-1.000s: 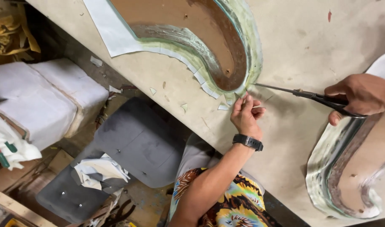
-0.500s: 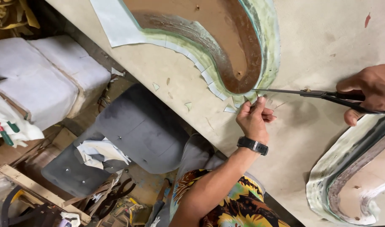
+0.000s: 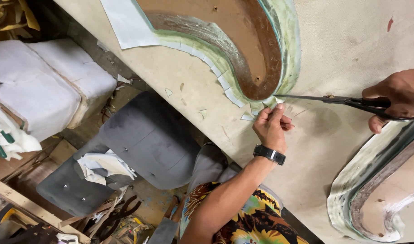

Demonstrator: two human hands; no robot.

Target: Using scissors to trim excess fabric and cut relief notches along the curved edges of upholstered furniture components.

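Two hands trimming the pale fabric edge (image 3: 225, 83)
Your left hand (image 3: 270, 126) pinches a tab taut; right hand (image 3: 394, 97), closed on scissors (image 3: 333, 99), should snip shallowly.

Scissors (image 3: 333, 99): dark metal blades, dull sheen, black handles. Curved panel (image 3: 225, 49): matt brown board face, rough at the rim, edged with pale green, slightly glossy sheet material cut into tabs. Worktable (image 3: 351, 49): matt beige, lightly scuffed surface; stool (image 3: 148, 140): soft grey velvety cloth; wristwatch (image 3: 269, 154): black matt strap.
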